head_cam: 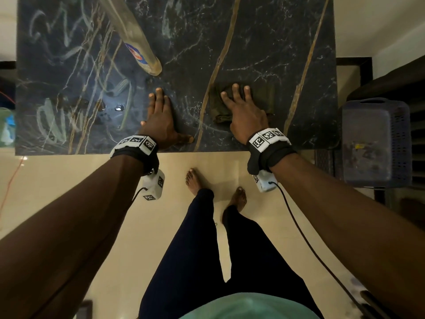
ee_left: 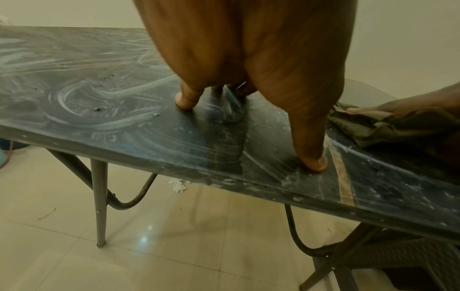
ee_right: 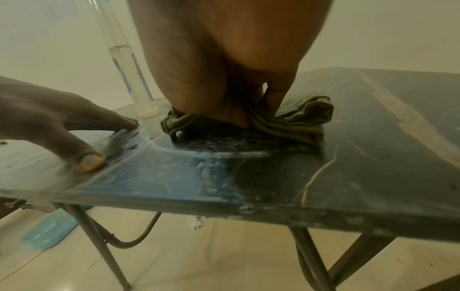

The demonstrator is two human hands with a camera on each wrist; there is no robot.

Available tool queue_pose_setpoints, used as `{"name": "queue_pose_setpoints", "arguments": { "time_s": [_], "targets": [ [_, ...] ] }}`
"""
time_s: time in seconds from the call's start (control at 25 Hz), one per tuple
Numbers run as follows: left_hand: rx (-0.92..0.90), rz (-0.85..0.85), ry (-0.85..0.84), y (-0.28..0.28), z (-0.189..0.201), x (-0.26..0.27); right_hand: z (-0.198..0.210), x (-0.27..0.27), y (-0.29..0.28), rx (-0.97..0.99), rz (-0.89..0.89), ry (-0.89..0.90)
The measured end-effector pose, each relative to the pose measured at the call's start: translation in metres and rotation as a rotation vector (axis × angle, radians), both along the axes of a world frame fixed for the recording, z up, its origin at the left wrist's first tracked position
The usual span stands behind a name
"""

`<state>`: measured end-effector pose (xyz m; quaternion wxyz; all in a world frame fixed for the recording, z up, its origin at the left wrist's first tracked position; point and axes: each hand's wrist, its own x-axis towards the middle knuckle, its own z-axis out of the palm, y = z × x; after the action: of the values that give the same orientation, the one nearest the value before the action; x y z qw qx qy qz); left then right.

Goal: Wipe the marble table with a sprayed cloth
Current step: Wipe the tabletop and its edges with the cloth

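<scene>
The floor is glossy cream tile, catching a small bright glint of lamp light low in the left wrist view, with scraps of white litter lying under the metal legs near the middle of that frame. Plain pale walls fill the top of both wrist views under dim, yellowish light. At the right edge of the head view a blue perforated plastic basket stands beside dark furniture, and a thin red cord trails down the left edge.

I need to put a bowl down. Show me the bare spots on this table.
Bare marble table beyond the cloth, right of the bottle. Crowded: near edge, where the left hand and right hand press.
</scene>
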<state>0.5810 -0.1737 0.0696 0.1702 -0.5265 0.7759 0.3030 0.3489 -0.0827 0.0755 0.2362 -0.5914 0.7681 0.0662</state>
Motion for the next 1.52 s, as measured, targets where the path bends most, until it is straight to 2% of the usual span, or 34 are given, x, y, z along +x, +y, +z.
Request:
{"name": "queue_pose_setpoints", "arguments": {
  "time_s": [0.16, 0.44, 0.68, 0.88, 1.24, 1.52],
  "targets": [
    [-0.001, -0.026, 0.007, -0.004, 0.000, 0.003, -0.003, 0.025, 0.011, 0.016, 0.007, -0.008],
    [0.059, -0.077, 0.054, -0.014, 0.005, 0.014, 0.005, 0.046, -0.054, 0.027, -0.041, -0.044],
    [0.076, -0.109, 0.056, -0.021, 0.001, 0.015, 0.006, 0.072, -0.068, 0.024, -0.073, -0.039],
    [0.083, -0.135, 0.047, -0.019, 0.010, 0.016, 0.014, 0.091, -0.052, 0.045, -0.019, -0.026],
    [0.127, -0.110, 0.076, -0.016, 0.021, 0.016, 0.013, 0.113, 0.032, 0.056, -0.019, -0.028],
    [0.075, -0.100, 0.083, -0.014, 0.013, 0.014, 0.010, 0.120, -0.002, 0.022, -0.082, -0.037]
  ]
}}
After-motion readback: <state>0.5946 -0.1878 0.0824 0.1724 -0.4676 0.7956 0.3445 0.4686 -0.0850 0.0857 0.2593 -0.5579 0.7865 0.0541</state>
